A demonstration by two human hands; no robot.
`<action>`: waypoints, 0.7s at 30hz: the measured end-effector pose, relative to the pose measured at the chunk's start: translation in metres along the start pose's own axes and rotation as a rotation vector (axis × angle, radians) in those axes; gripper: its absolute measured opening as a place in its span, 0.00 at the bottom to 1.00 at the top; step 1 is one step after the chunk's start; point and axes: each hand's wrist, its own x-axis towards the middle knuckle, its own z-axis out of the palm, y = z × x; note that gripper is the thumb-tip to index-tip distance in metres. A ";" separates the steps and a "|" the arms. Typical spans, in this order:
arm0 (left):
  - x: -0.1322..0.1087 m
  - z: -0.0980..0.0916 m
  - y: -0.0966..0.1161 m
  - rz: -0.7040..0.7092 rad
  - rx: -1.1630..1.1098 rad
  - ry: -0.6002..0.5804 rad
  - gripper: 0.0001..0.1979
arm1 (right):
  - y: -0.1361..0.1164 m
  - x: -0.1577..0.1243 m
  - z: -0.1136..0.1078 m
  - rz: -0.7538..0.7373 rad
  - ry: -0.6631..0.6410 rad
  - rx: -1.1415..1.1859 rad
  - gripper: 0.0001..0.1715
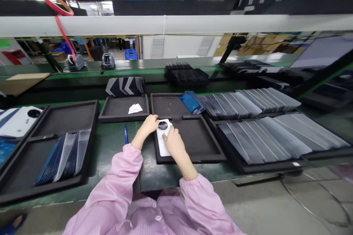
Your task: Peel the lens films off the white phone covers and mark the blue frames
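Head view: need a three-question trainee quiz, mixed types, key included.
1. True or false: the slim blue pen lies inside a black tray.
2. What lies in the shallow black rectangular tray just beyond the pen? A) a red loop of tape; B) a crumpled white piece of paper or tissue; C) a blue plastic crate.
3. Which hand is at the upper-left corner of the white rectangular phone-like panel with a round black camera ring?

Key: 1. False; it lies on the dark green tabletop. 2. B. 3. The left hand.
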 end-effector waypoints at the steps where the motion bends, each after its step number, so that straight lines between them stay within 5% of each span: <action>1: 0.002 -0.003 -0.003 0.009 -0.007 -0.028 0.17 | 0.003 0.002 -0.001 0.024 0.002 -0.008 0.29; 6: 0.008 -0.012 -0.016 0.037 -0.073 -0.149 0.20 | 0.017 0.025 -0.007 0.106 -0.038 0.036 0.23; 14: 0.016 -0.012 -0.021 0.035 -0.152 -0.170 0.21 | 0.018 0.066 0.000 0.172 -0.125 0.350 0.19; 21: 0.010 -0.016 -0.014 0.048 -0.205 -0.140 0.25 | 0.021 0.073 0.014 0.032 -0.121 0.674 0.14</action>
